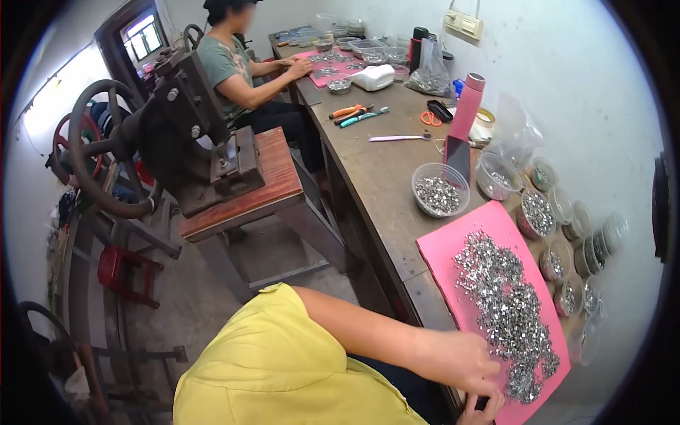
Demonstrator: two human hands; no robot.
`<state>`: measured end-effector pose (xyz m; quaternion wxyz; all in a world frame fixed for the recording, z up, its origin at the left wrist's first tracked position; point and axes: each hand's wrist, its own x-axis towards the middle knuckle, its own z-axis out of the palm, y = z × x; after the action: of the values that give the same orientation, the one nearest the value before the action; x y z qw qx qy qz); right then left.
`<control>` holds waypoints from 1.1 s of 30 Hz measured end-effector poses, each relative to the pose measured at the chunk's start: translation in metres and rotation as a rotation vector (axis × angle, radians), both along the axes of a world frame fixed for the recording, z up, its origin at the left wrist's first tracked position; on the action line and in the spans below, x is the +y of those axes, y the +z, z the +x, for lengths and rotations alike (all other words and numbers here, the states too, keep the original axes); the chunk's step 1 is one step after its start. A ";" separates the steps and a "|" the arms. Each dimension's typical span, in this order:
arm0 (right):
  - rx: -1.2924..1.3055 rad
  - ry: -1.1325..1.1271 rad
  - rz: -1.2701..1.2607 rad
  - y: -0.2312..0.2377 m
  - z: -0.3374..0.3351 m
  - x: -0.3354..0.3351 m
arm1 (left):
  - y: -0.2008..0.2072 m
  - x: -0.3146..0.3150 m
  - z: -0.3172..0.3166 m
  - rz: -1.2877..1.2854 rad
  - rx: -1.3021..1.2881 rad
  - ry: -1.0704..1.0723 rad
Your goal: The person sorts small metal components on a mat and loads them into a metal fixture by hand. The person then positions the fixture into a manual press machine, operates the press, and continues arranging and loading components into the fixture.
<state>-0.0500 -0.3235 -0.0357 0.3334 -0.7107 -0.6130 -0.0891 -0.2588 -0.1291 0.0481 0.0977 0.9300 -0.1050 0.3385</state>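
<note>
A pink mat (443,241) lies on the bench at the right, with a long heap of small shiny silver metal pieces (520,312) spread over it. My left hand (457,361) is at the mat's near left edge beside the heap, fingers curled down and closed. What they hold, if anything, is hidden. Just below, my right hand (485,411) is partly cut off by the lower edge, its fingers closed around a small dark thing that I cannot make out. The two hands almost touch. Beyond the mat stands a clear round tub (439,190) of similar pieces.
Along the wall are several tubs of pieces (537,212). Farther up the bench lie a pink bottle (467,106), orange scissors (430,118), a toothbrush (399,137) and pliers (347,111). A co-worker (234,71) sits at the far end. A hand press (177,127) stands left.
</note>
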 end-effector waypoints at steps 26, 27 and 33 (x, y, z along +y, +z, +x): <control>0.520 -0.207 0.105 -0.018 -0.052 -0.036 | -0.062 0.009 0.048 -0.579 0.454 0.013; 0.474 -0.192 0.096 -0.019 -0.057 -0.035 | -0.062 0.007 0.046 -0.541 0.455 0.046; 0.435 -0.224 0.116 -0.026 -0.065 -0.029 | -0.053 0.004 0.052 -0.683 0.527 0.131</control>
<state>-0.1154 -0.3529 -0.0613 0.4857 -0.7564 -0.4382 -0.0053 -0.2065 -0.1251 -0.0046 0.4014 0.9037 0.1005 0.1103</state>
